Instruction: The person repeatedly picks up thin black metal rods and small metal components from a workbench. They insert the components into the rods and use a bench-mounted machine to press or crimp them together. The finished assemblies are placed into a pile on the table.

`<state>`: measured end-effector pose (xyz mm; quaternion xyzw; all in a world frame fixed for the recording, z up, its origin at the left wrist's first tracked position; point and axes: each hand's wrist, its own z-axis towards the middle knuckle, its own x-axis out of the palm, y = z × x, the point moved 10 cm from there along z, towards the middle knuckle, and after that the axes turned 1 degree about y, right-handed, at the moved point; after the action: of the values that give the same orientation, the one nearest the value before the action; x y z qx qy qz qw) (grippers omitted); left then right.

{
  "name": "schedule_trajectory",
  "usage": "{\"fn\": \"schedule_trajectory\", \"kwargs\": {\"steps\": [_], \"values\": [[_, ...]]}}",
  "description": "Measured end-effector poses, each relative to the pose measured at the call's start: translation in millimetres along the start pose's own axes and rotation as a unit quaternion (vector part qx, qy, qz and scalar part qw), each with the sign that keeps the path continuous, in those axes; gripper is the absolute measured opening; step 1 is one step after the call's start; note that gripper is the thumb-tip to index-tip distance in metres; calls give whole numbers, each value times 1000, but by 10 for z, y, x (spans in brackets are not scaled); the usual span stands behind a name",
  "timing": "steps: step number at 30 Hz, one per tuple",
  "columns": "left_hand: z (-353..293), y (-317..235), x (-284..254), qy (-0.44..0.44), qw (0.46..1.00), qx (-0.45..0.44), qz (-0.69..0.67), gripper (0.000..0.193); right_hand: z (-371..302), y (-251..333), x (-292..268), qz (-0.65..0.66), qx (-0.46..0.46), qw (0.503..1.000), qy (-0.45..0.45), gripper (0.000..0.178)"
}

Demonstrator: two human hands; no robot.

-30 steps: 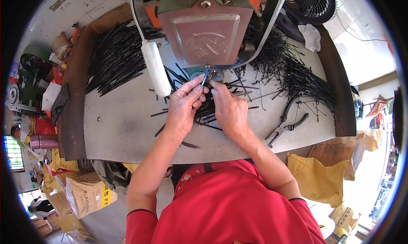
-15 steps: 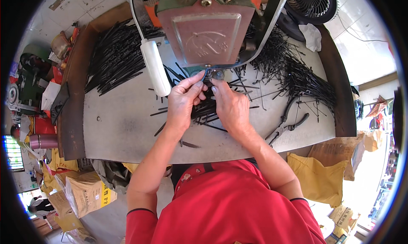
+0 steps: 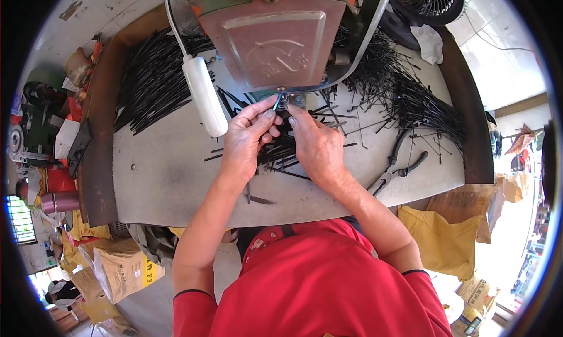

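Observation:
At the head of a bench machine with a dull red front cover (image 3: 272, 41), both my hands work close together. My left hand (image 3: 243, 139) pinches a thin rod with a bluish glint (image 3: 277, 103) between thumb and forefinger, its upper end reaching the small metal fitting under the cover. My right hand (image 3: 319, 146) is closed beside that fitting, its fingertips against the lower part; whatever they grip is hidden. Beneath and between the hands lies a loose heap of black rods (image 3: 281, 151) on the pale worktop (image 3: 158, 187).
A large stack of black rods (image 3: 155, 79) lies back left, and thin black pieces with small knobbed ends (image 3: 419, 105) pile up at right. Black-handled pliers (image 3: 392, 173) rest near the right front. A white lamp (image 3: 204, 96) hangs left of the machine; a black fan (image 3: 428, 2) stands back right.
The machine and lamp sit slightly further left in the view. Both hands stay at the fitting, the left shifted a little left; the rod in its fingers shows more plainly.

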<state>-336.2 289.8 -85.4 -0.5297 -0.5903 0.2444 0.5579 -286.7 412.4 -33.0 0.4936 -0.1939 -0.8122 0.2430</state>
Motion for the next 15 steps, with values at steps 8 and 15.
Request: {"fn": "schedule_trajectory", "kwargs": {"steps": [8,15], "values": [[-3,-12,15,3,1000,10,-1,33,8,13,-20,4,-3,1000,0,31],[-21,-9,29,5,1000,10,-12,32,9,6,-28,-3,0,1000,-3,31]]}}
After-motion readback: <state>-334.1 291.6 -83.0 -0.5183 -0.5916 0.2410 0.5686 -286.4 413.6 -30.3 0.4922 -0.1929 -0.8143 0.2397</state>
